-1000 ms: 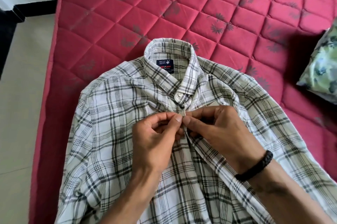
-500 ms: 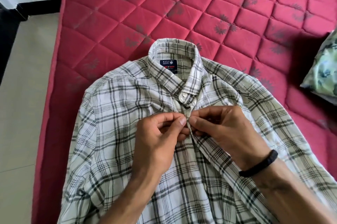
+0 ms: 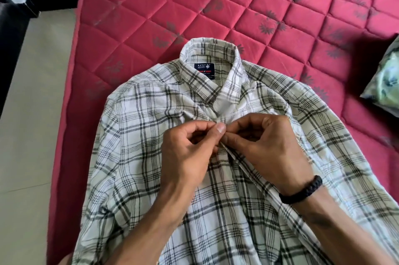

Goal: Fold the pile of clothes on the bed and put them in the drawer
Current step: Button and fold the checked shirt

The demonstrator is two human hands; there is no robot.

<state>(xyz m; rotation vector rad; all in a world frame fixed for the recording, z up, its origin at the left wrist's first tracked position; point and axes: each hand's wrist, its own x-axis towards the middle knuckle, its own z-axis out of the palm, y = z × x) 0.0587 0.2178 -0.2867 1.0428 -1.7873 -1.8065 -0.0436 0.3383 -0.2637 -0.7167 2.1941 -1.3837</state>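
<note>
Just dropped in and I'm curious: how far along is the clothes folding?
Early. Done: the plaid shirt lies spread on the red mattress. In hand: the left hand and right hand pinch its front placket below the collar. Left: folding it; no drawer is in view.

Shirt (image 3: 151, 178) lying flat on the bed (image 3: 151, 16), collar (image 3: 216, 66) at its far end. Label (image 3: 204, 68) inside the collar. Left hand (image 3: 190, 156) and right hand (image 3: 265, 148) on the shirt just below the collar, fingertips meeting at the front opening. Wristband (image 3: 302, 192) on the right wrist. Pillow (image 3: 386, 83) on the bed, right of the shirt. Floor (image 3: 36, 113) left of the shirt, beyond the bed edge.
</note>
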